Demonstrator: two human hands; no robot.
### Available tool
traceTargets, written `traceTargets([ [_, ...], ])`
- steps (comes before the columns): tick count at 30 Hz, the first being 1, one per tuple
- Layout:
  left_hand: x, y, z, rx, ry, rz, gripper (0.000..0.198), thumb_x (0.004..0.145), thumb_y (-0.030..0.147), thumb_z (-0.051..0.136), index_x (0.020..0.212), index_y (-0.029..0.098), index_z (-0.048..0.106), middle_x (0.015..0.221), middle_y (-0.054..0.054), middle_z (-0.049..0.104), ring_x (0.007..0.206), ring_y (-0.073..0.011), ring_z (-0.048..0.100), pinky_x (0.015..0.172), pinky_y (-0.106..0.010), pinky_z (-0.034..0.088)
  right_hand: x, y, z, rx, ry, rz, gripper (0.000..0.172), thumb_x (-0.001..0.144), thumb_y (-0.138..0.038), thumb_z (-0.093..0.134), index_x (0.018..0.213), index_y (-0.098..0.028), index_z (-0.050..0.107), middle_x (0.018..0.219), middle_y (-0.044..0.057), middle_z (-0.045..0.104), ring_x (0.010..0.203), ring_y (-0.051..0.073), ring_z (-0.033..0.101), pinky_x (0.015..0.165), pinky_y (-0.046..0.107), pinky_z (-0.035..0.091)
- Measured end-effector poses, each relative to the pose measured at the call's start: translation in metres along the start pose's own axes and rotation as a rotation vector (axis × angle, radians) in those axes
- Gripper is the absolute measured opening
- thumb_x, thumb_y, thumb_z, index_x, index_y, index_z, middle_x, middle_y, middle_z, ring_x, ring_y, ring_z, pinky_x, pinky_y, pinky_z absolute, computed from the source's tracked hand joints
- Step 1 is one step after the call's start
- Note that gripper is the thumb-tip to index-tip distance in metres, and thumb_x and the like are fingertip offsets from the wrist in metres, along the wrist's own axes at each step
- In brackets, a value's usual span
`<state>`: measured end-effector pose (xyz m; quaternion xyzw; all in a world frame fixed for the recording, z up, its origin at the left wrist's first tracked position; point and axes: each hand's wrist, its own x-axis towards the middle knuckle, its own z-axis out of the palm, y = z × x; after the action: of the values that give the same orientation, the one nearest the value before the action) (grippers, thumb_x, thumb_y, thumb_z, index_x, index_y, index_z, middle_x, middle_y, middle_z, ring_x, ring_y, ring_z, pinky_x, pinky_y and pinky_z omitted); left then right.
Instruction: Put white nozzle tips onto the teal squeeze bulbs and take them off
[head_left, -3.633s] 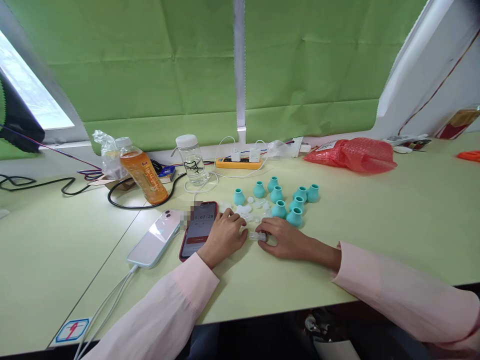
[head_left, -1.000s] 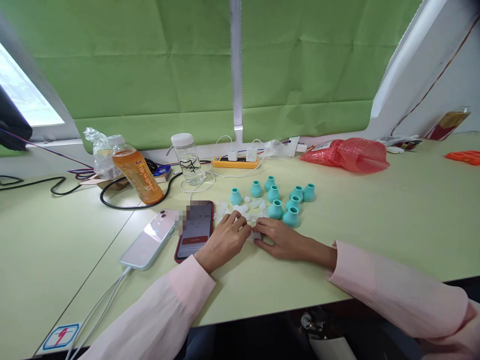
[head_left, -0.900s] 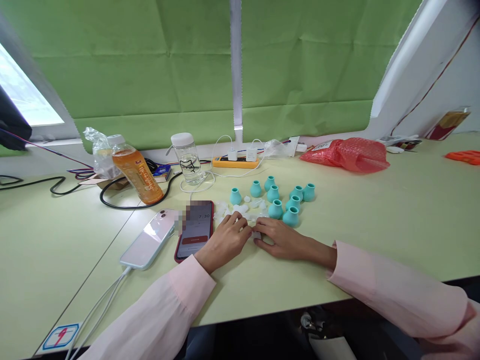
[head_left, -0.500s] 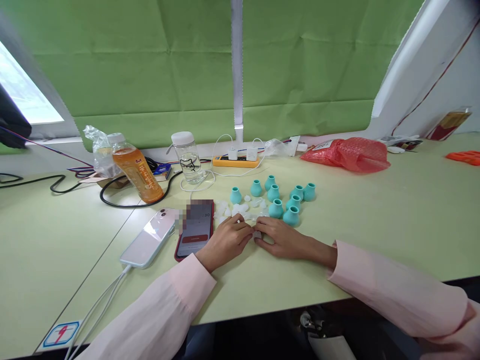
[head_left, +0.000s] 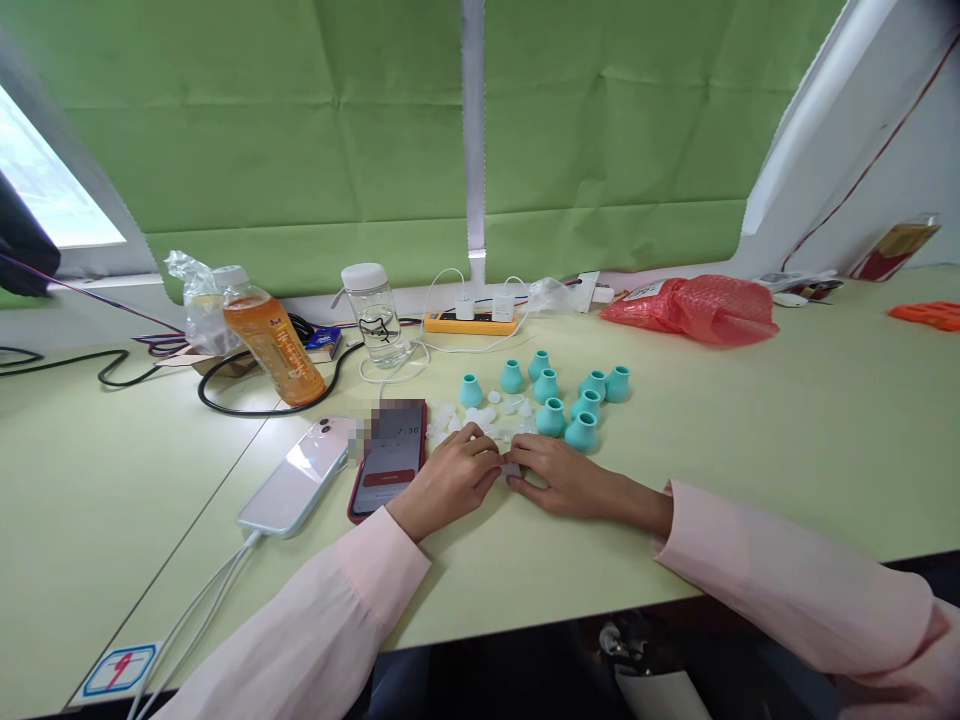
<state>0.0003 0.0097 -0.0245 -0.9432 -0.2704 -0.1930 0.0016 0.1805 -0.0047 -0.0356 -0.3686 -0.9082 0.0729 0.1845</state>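
Note:
My left hand (head_left: pixel 448 478) and my right hand (head_left: pixel 561 475) rest on the pale green table (head_left: pixel 750 450), fingertips meeting. Between them they pinch a small clear plastic piece (head_left: pixel 512 468), mostly hidden by the fingers. Just beyond the fingers lie several small white translucent caps (head_left: pixel 487 415). Behind those stand several teal rubber cones (head_left: pixel 551 418). A red-cased phone (head_left: pixel 388 458) with a lit timer screen lies right beside my left hand.
A pink phone (head_left: pixel 294 478) on a white cable lies left of the red one. An orange drink bottle (head_left: pixel 271 336), a clear water bottle (head_left: pixel 373 313), a yellow power strip (head_left: pixel 471 322) and black cables sit at the back. A red plastic bag (head_left: pixel 694 307) lies far right.
Both hands have drawn closer together around the small clear piece, which showed more openly 3.6 s ago. The view has shifted slightly. Nothing else on the table has moved.

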Motion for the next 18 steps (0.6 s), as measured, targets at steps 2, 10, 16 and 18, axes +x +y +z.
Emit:
traceTargets([
  [2, 0.0000, 0.0000, 0.0007, 0.007, -0.006, -0.028, 0.018, 0.080, 0.015, 0.042, 0.085, 0.015, 0.059, 0.081, -0.006, 0.059, 0.085, -0.0182, 0.046, 0.071, -0.030, 0.043, 0.0000, -0.0001, -0.0003, 0.005, -0.002, -0.003, 0.016, 0.082, -0.022, 0.041, 0.087, -0.013, 0.054, 0.081, 0.007, 0.051, 0.076, 0.016, 0.050, 0.067, 0.029, 0.041],
  [10, 0.0005, 0.0028, -0.0005, -0.027, -0.024, -0.091, 0.020, 0.078, 0.019, 0.046, 0.095, 0.018, 0.056, 0.083, -0.006, 0.059, 0.086, -0.0186, 0.048, 0.074, -0.032, 0.043, 0.0002, 0.0012, 0.0006, -0.014, -0.004, 0.011, 0.021, 0.084, -0.025, 0.037, 0.089, -0.014, 0.054, 0.084, 0.007, 0.053, 0.078, 0.016, 0.050, 0.069, 0.030, 0.042],
  [16, 0.0004, 0.0019, -0.0004, -0.040, -0.040, -0.082, 0.017, 0.076, 0.019, 0.049, 0.090, 0.017, 0.057, 0.082, -0.006, 0.058, 0.086, -0.0187, 0.047, 0.073, -0.031, 0.043, 0.0000, 0.0019, 0.0028, 0.034, 0.050, 0.025, 0.026, 0.082, -0.027, 0.042, 0.104, -0.015, 0.048, 0.088, 0.007, 0.056, 0.082, 0.018, 0.052, 0.072, 0.031, 0.042],
  [18, 0.0006, 0.0019, 0.0003, -0.045, -0.047, -0.085, 0.014, 0.075, 0.019, 0.050, 0.087, 0.016, 0.058, 0.081, -0.006, 0.058, 0.086, -0.0185, 0.047, 0.073, -0.031, 0.043, 0.0001, 0.0016, 0.0030, 0.051, 0.068, 0.035, 0.028, 0.081, -0.027, 0.044, 0.105, -0.014, 0.047, 0.087, 0.007, 0.057, 0.080, 0.018, 0.053, 0.070, 0.031, 0.043],
])
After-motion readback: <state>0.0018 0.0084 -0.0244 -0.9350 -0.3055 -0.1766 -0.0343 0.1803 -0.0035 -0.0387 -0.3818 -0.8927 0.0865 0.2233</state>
